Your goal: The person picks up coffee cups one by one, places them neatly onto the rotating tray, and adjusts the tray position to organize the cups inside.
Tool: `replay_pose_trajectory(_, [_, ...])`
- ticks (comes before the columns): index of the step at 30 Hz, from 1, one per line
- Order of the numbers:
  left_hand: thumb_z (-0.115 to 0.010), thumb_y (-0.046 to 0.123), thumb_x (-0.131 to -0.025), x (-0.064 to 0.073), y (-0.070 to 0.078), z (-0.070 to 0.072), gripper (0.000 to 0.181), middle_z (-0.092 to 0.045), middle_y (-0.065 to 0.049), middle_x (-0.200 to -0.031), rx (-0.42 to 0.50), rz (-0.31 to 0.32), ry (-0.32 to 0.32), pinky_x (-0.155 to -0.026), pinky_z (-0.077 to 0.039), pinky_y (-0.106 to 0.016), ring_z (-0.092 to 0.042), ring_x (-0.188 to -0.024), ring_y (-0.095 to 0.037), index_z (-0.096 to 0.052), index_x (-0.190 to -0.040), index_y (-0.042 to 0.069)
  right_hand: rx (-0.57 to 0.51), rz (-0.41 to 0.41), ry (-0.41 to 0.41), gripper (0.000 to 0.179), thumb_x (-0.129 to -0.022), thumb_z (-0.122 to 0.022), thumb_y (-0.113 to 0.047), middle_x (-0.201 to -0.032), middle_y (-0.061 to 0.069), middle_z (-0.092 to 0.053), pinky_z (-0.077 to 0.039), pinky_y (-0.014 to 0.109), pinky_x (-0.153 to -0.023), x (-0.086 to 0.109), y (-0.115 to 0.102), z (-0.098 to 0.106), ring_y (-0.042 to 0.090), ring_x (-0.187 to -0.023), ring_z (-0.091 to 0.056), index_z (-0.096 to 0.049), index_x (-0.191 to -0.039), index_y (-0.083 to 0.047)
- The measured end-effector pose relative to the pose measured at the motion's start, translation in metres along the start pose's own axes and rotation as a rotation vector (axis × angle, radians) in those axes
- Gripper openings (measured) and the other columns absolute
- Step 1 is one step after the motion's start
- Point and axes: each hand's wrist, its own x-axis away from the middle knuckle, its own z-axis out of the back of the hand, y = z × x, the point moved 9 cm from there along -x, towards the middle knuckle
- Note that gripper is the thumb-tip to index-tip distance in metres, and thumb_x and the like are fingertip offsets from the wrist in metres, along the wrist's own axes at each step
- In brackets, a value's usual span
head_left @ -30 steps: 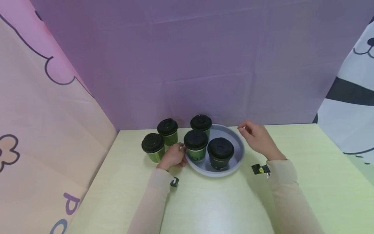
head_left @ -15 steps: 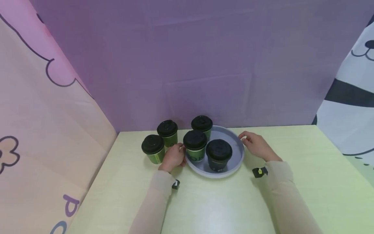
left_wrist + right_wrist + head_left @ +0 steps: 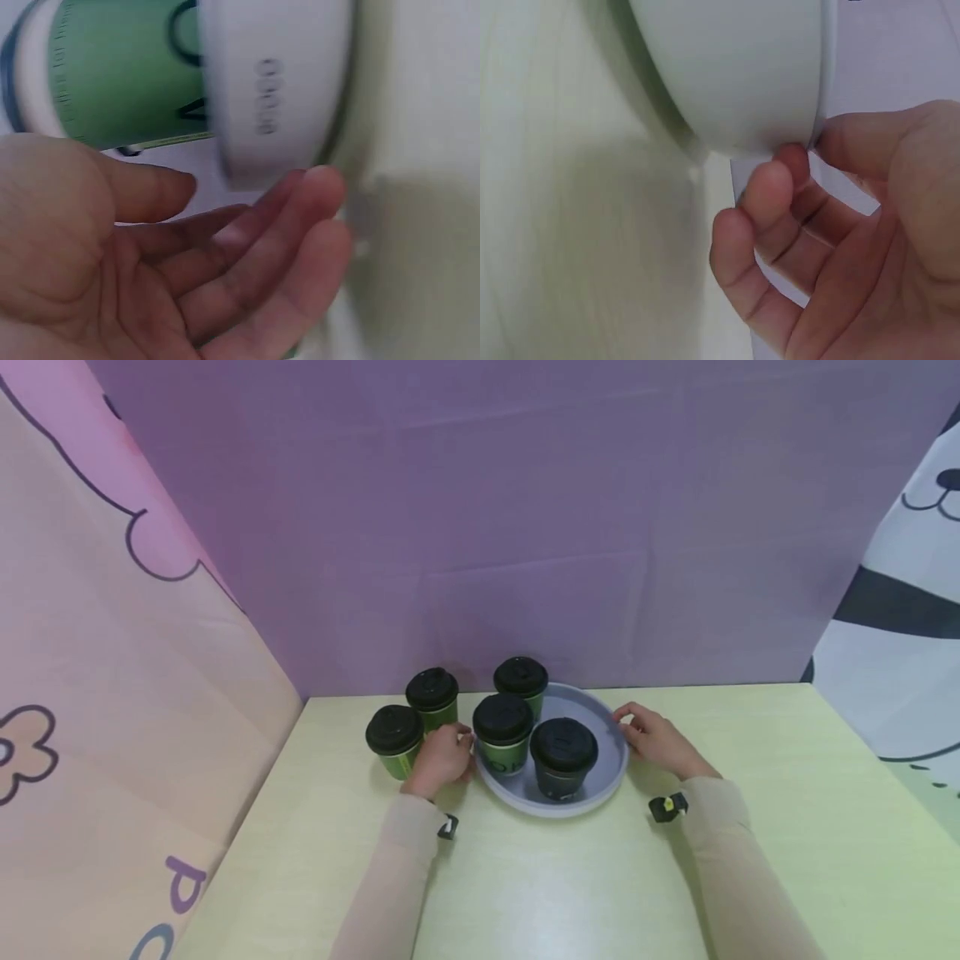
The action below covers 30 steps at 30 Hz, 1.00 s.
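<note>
Your right hand (image 3: 658, 744) pinches the rim of the tray (image 3: 552, 811), thumb and fingertip closed on its edge. At the opposite side, your left hand (image 3: 441, 762) has its thumb and fingers parted beside the edge; I can't tell whether they touch it. The tray lies between your hands on the worktop (image 3: 536, 893), carrying a dark cup (image 3: 564, 758), a green cup (image 3: 503, 733) closest to your left hand, and a back cup (image 3: 522, 680) farther off. Left of that hand stand an outer cup (image 3: 394, 737) and a rear cup (image 3: 432, 693).
</note>
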Motion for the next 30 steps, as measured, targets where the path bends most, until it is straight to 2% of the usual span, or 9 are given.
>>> replay_pose_trajectory(4, [-0.046, 0.021, -0.108, 0.005, 0.006, 0.007, 0.037, -0.072, -0.006, -0.080, -0.020, -0.001, -0.024, -0.065, -0.055, -0.031, -0.066, -0.060, -0.016, -0.064, -0.133, 0.001, -0.079, -0.021, -0.030, 0.026, -0.108, -0.044, -0.009, -0.068, 0.003, -0.049, -0.042, 0.028, -0.056, 0.000, 0.005, -0.004, 0.016, -0.058, -0.048, -0.053, -0.132, -0.005])
replay_pose_trajectory(7, [-0.045, 0.021, -0.108, 0.011, 0.010, 0.008, 0.037, -0.072, -0.011, -0.088, 0.002, 0.022, -0.085, -0.058, -0.056, -0.031, -0.069, -0.064, -0.022, -0.061, -0.135, 0.001, -0.127, -0.038, -0.048, 0.027, -0.109, -0.043, -0.011, -0.070, 0.003, -0.048, -0.043, 0.028, -0.057, 0.001, 0.008, -0.006, 0.015, -0.059, -0.049, -0.052, -0.133, -0.005])
replay_pose_trajectory(13, [-0.044, 0.022, -0.109, 0.026, 0.023, 0.012, 0.038, -0.072, -0.018, -0.102, -0.003, 0.027, -0.182, -0.059, -0.060, -0.035, -0.070, -0.071, -0.026, -0.060, -0.136, -0.001, -0.192, -0.068, -0.078, 0.029, -0.110, -0.042, -0.015, -0.073, 0.003, -0.047, -0.044, 0.028, -0.058, 0.001, 0.011, -0.008, 0.015, -0.060, -0.048, -0.049, -0.136, -0.006])
replay_pose_trajectory(18, [-0.044, 0.021, -0.110, 0.036, 0.034, 0.027, 0.039, -0.072, -0.017, -0.103, 0.010, 0.024, -0.191, -0.062, -0.062, -0.036, -0.071, -0.072, -0.027, -0.059, -0.138, -0.001, -0.228, -0.074, -0.087, 0.029, -0.110, -0.041, -0.015, -0.074, 0.003, -0.048, -0.044, 0.028, -0.057, 0.001, 0.012, -0.008, 0.015, -0.060, -0.048, -0.049, -0.137, -0.006])
replay_pose_trajectory(20, [-0.045, 0.021, -0.110, 0.038, 0.037, 0.036, 0.039, -0.072, -0.014, -0.102, 0.028, 0.011, -0.163, -0.061, -0.061, -0.035, -0.071, -0.070, -0.025, -0.058, -0.140, 0.001, -0.250, -0.080, -0.095, 0.029, -0.110, -0.042, -0.015, -0.075, 0.003, -0.049, -0.044, 0.027, -0.057, 0.001, 0.014, -0.009, 0.015, -0.060, -0.048, -0.049, -0.137, -0.006])
replay_pose_trajectory(23, [-0.048, 0.020, -0.109, 0.040, 0.043, 0.053, 0.037, -0.073, -0.012, -0.099, 0.071, -0.050, -0.078, -0.060, -0.060, -0.032, -0.071, -0.066, -0.024, -0.059, -0.140, 0.003, -0.271, -0.099, -0.110, 0.029, -0.110, -0.043, -0.015, -0.079, 0.004, -0.052, -0.046, 0.026, -0.059, 0.001, 0.019, -0.010, 0.014, -0.064, -0.052, -0.048, -0.136, -0.006])
replay_pose_trajectory(28, [-0.054, 0.018, -0.107, 0.043, 0.051, 0.087, 0.031, -0.074, -0.014, -0.093, 0.151, -0.209, 0.138, -0.060, -0.058, -0.030, -0.073, -0.072, -0.027, -0.064, -0.134, 0.007, -0.300, -0.122, -0.130, 0.029, -0.109, -0.046, -0.016, -0.092, 0.008, -0.063, -0.053, 0.028, -0.066, 0.002, 0.023, -0.012, 0.015, -0.075, -0.060, -0.048, -0.135, -0.004])
replay_pose_trajectory(30, [-0.055, 0.018, -0.106, 0.044, 0.051, 0.099, 0.029, -0.073, -0.013, -0.090, 0.167, -0.257, 0.233, -0.060, -0.057, -0.030, -0.073, -0.073, -0.027, -0.066, -0.131, 0.007, -0.319, -0.123, -0.141, 0.029, -0.109, -0.047, -0.016, -0.089, 0.007, -0.062, -0.052, 0.027, -0.066, 0.003, 0.025, -0.013, 0.015, -0.074, -0.059, -0.048, -0.135, -0.004])
